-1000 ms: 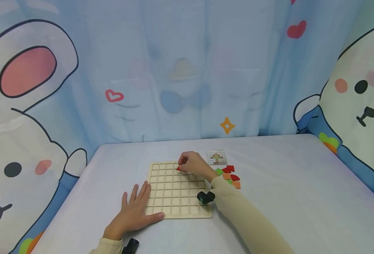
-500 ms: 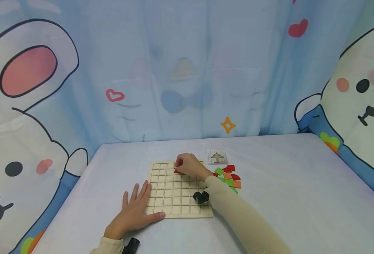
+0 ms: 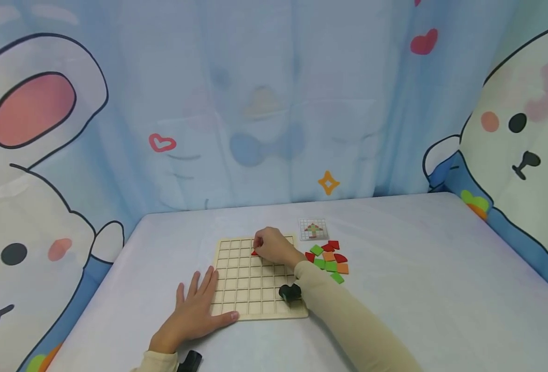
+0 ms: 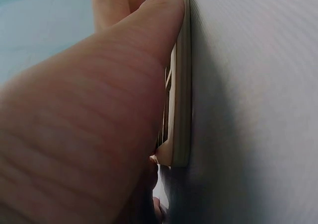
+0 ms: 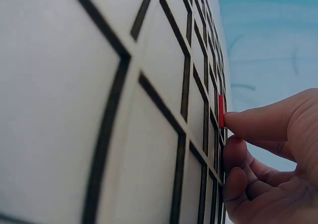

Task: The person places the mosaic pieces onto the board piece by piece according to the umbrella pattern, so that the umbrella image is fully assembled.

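Note:
A square wooden grid board (image 3: 250, 297) lies on the white-covered table. My left hand (image 3: 192, 315) rests at its lower left corner, fingers spread and straight, thumb along the front edge. In the left wrist view that thumb (image 4: 164, 15) lies right along the board's rim. My right hand (image 3: 274, 245) is over the board's far rows and pinches a small red tile (image 3: 254, 253). The right wrist view shows the red tile (image 5: 221, 112) edge-on at the grid surface, the thumb (image 5: 258, 122) against it and the other fingers curled below. Part of the tile is hidden by the hand.
Right of the board lie several loose tiles: green (image 3: 331, 266), orange (image 3: 343, 268) and red (image 3: 340, 258). Behind them is a small pattern card (image 3: 313, 229) with a gridded picture. A blue cartoon curtain (image 3: 264, 170) hangs along the table's back edge.
My right hand has shifted slightly left and nearer with the red tile, and its sleeve uncovers more of the green and red tiles. The left hand keeps its place on the board.

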`<state>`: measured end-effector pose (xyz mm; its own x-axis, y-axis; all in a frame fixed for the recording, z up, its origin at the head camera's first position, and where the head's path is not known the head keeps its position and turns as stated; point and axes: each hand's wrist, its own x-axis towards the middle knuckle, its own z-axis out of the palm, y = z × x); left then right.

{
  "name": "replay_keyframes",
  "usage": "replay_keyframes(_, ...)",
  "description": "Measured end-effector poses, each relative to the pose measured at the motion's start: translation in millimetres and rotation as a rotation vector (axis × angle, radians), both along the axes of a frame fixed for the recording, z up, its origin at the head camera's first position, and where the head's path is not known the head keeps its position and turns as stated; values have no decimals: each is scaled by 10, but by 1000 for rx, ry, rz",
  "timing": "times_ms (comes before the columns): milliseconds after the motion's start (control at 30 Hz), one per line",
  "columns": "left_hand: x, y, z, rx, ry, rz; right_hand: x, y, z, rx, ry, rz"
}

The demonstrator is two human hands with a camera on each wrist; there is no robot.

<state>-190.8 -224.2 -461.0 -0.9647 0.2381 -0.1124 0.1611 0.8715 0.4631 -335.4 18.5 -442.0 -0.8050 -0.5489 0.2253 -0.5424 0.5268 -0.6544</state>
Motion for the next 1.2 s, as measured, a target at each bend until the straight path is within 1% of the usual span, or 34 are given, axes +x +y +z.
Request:
replay_keyframes(233,1,-12,4,3,-1,-6,-3,6,-25,9,3,-28)
replay_keyframes(367,-3,-11,9,1,3,-8,4,17,-23,10,-17,-34)
replay_keyframes(467,-12,-3,7,16,15,-9,8,39,-20,4,-33,-31)
replay_keyframes(667,-15,12,-23,-1,21,-5,41,174,-25,-60,-121,-31)
replay_keyframes(767,3,20,-6,-14,8,4,88,295,2,-108,-154,-49)
replay_keyframes(933,31,43,44,-31,-7,13,158,595,120,-183,-149,-83)
replay_keyframes(1100,57,61,71,-26,-3,17,188,955,266,-179,-129,-160)
replay_keyframes(1200,62,70,72,-21,6,15,191,1166,326,-181,-115,-211)
